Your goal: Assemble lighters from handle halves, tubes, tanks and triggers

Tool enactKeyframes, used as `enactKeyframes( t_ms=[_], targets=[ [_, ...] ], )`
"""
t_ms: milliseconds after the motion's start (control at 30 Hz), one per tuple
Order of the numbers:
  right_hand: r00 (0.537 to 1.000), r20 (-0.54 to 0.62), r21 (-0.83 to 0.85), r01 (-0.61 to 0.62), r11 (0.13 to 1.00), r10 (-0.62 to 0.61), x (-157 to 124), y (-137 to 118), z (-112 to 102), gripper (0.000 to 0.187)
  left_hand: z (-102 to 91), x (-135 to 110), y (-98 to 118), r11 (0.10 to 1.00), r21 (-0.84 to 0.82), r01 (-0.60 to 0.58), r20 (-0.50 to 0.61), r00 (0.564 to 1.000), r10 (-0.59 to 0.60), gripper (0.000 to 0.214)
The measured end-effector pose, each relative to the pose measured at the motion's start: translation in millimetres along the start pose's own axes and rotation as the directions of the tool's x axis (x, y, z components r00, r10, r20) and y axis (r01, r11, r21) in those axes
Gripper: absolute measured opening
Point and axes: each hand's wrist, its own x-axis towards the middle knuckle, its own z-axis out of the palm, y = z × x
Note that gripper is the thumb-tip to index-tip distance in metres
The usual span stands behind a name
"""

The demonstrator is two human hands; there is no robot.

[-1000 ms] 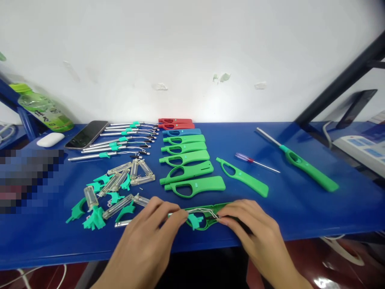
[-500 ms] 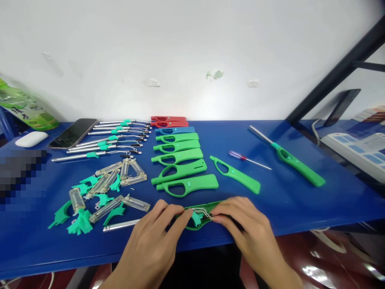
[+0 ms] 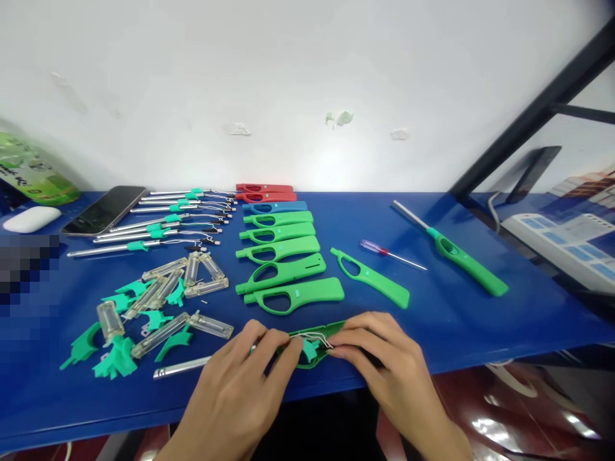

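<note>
A green lighter half-shell [image 3: 321, 334] lies at the near edge of the blue table [image 3: 456, 307], with white wires and a teal trigger piece [image 3: 309, 349] inside it. My left hand [image 3: 240, 390] presses its fingertips on the shell's left end, where a metal tube [image 3: 180, 367] sticks out to the left. The fingers of my right hand [image 3: 384, 365] are pinched on the wires and the shell's right part. Both hands rest on the table edge.
Behind the hands lie rows of green, blue and red handle shells [image 3: 281, 246], metal tubes with wires [image 3: 158, 227], clear fuel tanks and teal triggers [image 3: 144, 314]. A screwdriver [image 3: 391, 254] and a finished green lighter [image 3: 456, 256] lie right. A phone [image 3: 103, 210] lies far left.
The view has drifted rightwards, so everything sits further left in frame. My fingers have closed in slightly over the shell and its wires; the parts on the table have not moved.
</note>
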Motion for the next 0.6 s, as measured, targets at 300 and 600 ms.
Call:
enactKeyframes(
  t_ms=[300,600],
  targets=[
    [1.000,0.001,0.061,-0.005,0.998,0.005,3.7,-4.7,-2.3,0.007,12.3,-3.2,3.2,0.977,-0.168,0.128,0.022,0.992,-0.126,0.030],
    [0.999,-0.017,0.131,-0.036,0.991,0.038,3.5,-4.7,-3.2,0.005,14.6,3.0,4.1,0.964,-0.238,0.122,-0.046,0.990,-0.136,0.040]
  ],
)
